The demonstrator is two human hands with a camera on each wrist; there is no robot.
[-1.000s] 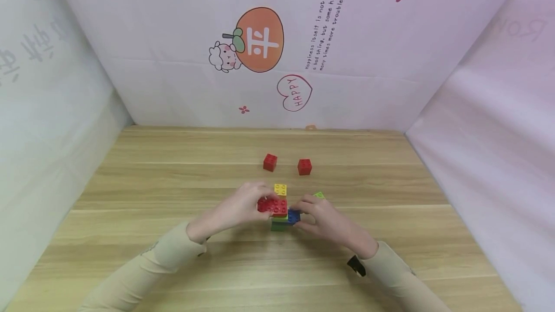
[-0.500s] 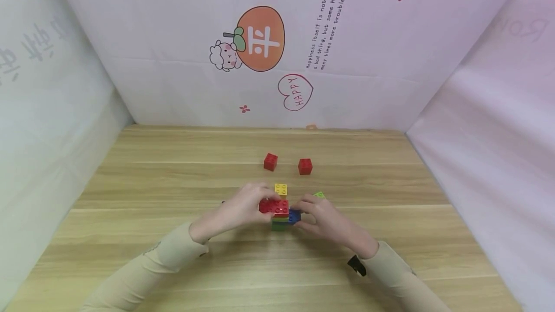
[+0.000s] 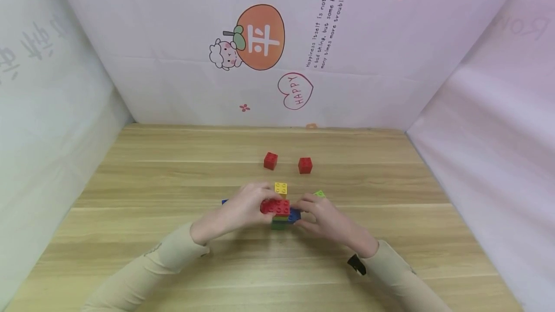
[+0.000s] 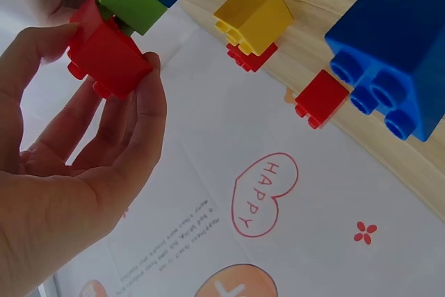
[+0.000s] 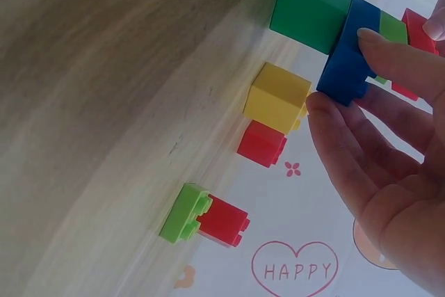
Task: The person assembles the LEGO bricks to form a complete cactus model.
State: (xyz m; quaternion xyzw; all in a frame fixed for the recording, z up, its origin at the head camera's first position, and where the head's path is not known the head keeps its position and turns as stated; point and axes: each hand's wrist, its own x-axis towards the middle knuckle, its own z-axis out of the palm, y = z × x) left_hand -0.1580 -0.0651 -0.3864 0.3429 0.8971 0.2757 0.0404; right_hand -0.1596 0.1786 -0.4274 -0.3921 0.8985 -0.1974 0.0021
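Observation:
My left hand point(image 3: 244, 208) pinches a long red toy brick point(image 3: 282, 207) between thumb and fingers, at the top of a small stack. Under it the right wrist view shows a light green brick point(image 5: 393, 28), then a blue brick point(image 5: 344, 67), then a dark green brick point(image 5: 309, 10) at the bottom. My right hand point(image 3: 325, 220) pinches the blue brick's right end, which juts out past the dark green one. In the left wrist view the red brick point(image 4: 108, 53) sits slightly tilted against the light green one point(image 4: 131, 1); whether they are fully pressed together I cannot tell.
A yellow brick point(image 3: 281, 188) stands just behind the stack. Two red bricks point(image 3: 270, 161) lie farther back. A loose light green brick point(image 3: 319, 193) is partly hidden behind the right hand. Beyond the left hand stands another blue brick point(image 4: 389, 39).
The left hand and the red brick have shifted slightly right over the stack. A corner of the loose blue brick now shows behind the left hand. The right hand keeps its place.

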